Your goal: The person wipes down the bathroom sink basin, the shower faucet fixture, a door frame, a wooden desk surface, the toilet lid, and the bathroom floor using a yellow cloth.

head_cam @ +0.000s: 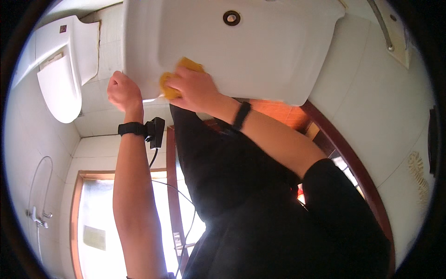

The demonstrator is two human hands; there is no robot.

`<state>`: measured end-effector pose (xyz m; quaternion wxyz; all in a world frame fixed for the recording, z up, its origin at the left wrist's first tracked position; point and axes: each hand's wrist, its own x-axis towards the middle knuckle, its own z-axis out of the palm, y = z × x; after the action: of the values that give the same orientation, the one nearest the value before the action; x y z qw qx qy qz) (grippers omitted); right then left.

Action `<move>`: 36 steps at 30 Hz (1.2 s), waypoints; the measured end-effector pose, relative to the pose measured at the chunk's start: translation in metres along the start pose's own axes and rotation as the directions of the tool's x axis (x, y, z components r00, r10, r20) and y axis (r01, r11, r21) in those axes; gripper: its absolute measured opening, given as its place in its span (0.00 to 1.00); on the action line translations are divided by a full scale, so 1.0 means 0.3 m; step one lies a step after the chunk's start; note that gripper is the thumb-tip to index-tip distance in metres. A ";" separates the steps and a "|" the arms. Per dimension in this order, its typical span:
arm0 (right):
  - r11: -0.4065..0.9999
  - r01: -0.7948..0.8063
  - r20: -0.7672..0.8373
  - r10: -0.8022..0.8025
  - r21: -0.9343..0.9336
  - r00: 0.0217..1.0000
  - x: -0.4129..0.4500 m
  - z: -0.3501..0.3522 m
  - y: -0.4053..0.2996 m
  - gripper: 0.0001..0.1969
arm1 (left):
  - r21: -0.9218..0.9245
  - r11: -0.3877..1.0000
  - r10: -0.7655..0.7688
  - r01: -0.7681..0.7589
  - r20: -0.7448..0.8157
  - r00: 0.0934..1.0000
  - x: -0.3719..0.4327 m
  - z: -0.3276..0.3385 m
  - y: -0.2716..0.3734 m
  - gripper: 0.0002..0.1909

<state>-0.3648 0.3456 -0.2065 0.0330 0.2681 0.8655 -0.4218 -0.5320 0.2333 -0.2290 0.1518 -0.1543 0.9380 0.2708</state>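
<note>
A yellow cloth [189,65] is bunched under my right hand [195,87], whose fingers press it onto the near left rim of a white ceramic washbasin [244,62]. A dark-ringed drain [231,18] shows in the bowl. My left hand [122,91] is a closed fist at the basin's left edge, and nothing shows in it; whether it touches the edge I cannot tell. Black bands circle both wrists, and a black device [156,132] with a cable is strapped to the left one.
A white toilet [62,90] stands left of the basin. A shower mixer [38,218] hangs on the tiled wall at the lower left. A cable runs down from my left wrist. A dark red door frame [348,160] curves on the right, beside a tiled wall.
</note>
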 end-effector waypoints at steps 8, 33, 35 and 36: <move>0.908 -0.282 -0.100 0.263 -0.310 0.960 -0.381 -0.321 0.363 0.18 | -0.222 0.975 0.042 -0.002 0.177 0.983 -0.007 0.030 -0.021 0.20; 0.657 -0.645 -0.408 0.504 -0.390 0.761 -0.568 -0.509 0.617 0.18 | 0.127 0.720 0.638 -0.683 0.267 0.722 0.178 0.178 -0.289 0.15; 0.632 -0.677 -0.415 0.538 -0.378 0.734 -0.522 -0.512 0.645 0.18 | -0.042 0.890 0.448 -0.454 0.271 0.852 0.146 0.152 -0.256 0.18; 0.621 -0.698 -0.442 0.546 -0.356 0.712 -0.477 -0.507 0.657 0.18 | 0.001 0.881 0.459 -0.474 0.248 0.853 0.130 0.131 -0.238 0.21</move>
<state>-0.1199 0.4956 -0.2087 0.1195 0.5946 0.7887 -0.1001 -0.5329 0.1896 -0.3081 0.1988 0.1164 0.9299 0.2867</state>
